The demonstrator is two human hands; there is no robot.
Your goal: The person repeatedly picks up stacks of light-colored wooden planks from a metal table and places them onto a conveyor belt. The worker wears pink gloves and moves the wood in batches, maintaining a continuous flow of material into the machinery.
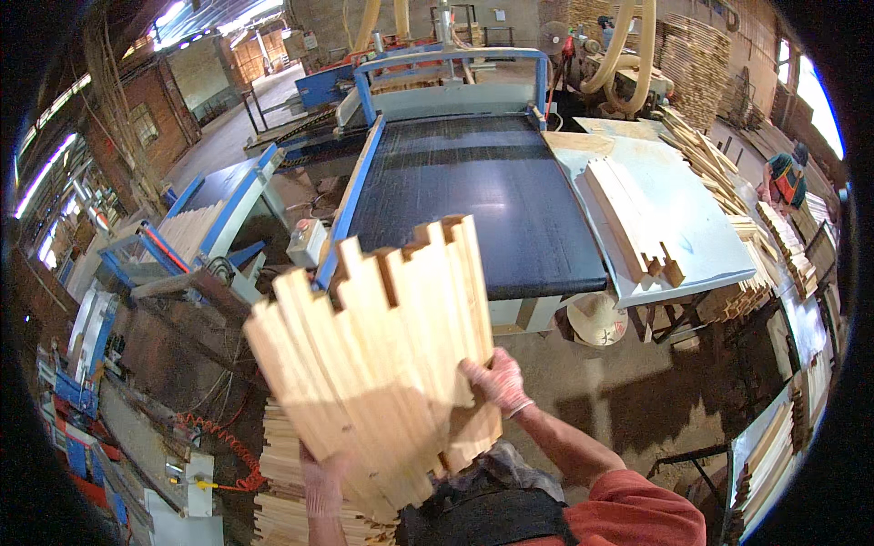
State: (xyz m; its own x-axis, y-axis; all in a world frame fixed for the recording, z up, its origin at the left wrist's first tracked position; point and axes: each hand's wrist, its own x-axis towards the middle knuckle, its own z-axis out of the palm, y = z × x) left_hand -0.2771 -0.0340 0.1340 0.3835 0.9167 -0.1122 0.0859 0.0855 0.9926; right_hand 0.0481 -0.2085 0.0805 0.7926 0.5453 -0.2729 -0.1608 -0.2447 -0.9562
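- The step in hand looked like carrying: a loose bundle of wooden strips [391, 364] was held up in the middle of the frame, overlapping in view the lower left of the black conveyor belt [473, 205].
- The right hand [501, 380], in a patterned glove, had its grip clamped on the bundle's right edge; the left hand [325, 482] was clamped on the lower left edge, its fingers partly hidden.
- The strips' long axis ran from the upper left toward the lower middle, the right-hand ones nearer upright; their stepped upper ends pointed at the belt, their lower ends toward the person's body.
- The next move seemed to call for an even inward squeeze, so that no strip slid out.
- More strips [278, 446] were stacked at the lower left, and a few pieces [614, 214] lay on the pale bench [701, 250] at right.
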